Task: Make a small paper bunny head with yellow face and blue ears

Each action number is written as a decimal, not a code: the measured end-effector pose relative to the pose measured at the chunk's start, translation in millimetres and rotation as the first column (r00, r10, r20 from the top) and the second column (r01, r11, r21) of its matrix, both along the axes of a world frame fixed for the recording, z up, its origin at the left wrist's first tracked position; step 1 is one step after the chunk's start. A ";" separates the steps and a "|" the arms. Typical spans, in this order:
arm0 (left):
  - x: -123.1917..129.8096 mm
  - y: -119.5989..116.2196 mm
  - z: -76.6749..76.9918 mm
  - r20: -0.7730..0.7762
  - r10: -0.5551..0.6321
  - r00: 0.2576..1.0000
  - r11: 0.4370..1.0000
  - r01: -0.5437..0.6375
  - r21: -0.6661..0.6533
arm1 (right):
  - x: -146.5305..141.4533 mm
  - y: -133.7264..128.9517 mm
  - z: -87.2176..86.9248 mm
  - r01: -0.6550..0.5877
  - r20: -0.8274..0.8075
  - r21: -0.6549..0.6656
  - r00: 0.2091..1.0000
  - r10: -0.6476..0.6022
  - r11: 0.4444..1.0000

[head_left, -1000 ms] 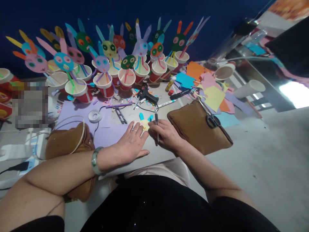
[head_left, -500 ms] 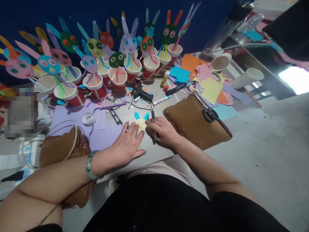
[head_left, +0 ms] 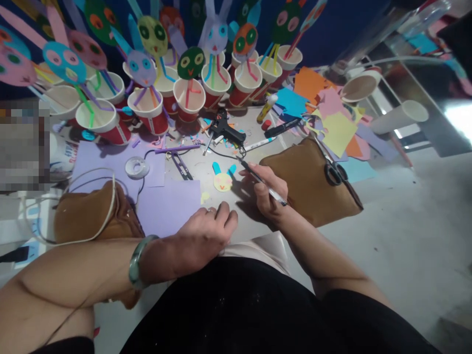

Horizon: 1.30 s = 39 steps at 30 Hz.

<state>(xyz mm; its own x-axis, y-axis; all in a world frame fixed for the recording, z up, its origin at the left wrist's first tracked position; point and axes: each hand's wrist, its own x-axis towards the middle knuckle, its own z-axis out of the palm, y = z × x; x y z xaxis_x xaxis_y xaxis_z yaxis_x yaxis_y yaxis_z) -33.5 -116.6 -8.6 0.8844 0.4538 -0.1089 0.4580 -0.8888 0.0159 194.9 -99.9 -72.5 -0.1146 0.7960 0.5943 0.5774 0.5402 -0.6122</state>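
Observation:
My right hand [head_left: 271, 189] is closed on a pen [head_left: 277, 196] with a clear barrel and a dark front end, pointing up and left. It is raised just right of a small yellow paper rabbit head [head_left: 222, 183] with blue ears, pink cheeks and an orange mouth. The rabbit head lies flat on the table, touched by neither hand. My left hand [head_left: 201, 233], with a ring and a green bangle, is curled near the table's front edge, below the rabbit; the inside of its fingers is hidden. A yellow paper scrap [head_left: 205, 197] lies beyond it.
Red-and-white cups [head_left: 147, 110] with paper rabbits on straws line the back. A black glue gun [head_left: 226, 129], tape roll [head_left: 136, 167], cutter [head_left: 182, 166] and purple sheet [head_left: 167, 204] lie around. Scissors [head_left: 335, 172] rest on the right brown cushion [head_left: 309, 182]; another brown cushion [head_left: 86, 214] is left.
My left hand has come off the rabbit head, drawn back towards me and curled. My right hand has lifted away to the right, tilting the pen. The view has shifted down slightly.

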 end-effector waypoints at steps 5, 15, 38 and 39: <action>1.3 7.4 -5.7 -0.022 -0.011 1.000 0.999 0.011 -0.035 | -2.4 -0.8 -4.3 0.050 -0.153 -0.068 0.986 -0.060 0.996; 7.3 32.8 -10.5 -0.105 0.009 0.994 0.959 -0.039 -0.281 | -14.1 -1.8 14.9 0.157 -0.250 -0.289 0.940 -0.233 0.944; 3.2 20.6 -22.9 0.054 0.032 0.998 0.983 -0.022 -0.183 | -15.5 6.1 -2.0 -0.051 0.158 -0.057 0.986 0.059 0.997; 3.1 20.6 -22.0 0.061 0.034 0.998 0.984 -0.023 -0.177 | -15.1 6.7 -2.1 -0.101 0.155 -0.035 0.982 0.105 0.994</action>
<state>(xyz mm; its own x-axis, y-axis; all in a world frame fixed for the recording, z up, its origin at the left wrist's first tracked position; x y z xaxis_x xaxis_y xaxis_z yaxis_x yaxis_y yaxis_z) -30.4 -96.0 -30.6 0.8790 0.4578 -0.1332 0.4763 -0.8560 0.2009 179.8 -93.2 -74.6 -0.2867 0.7905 0.5411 0.6095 0.5864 -0.5336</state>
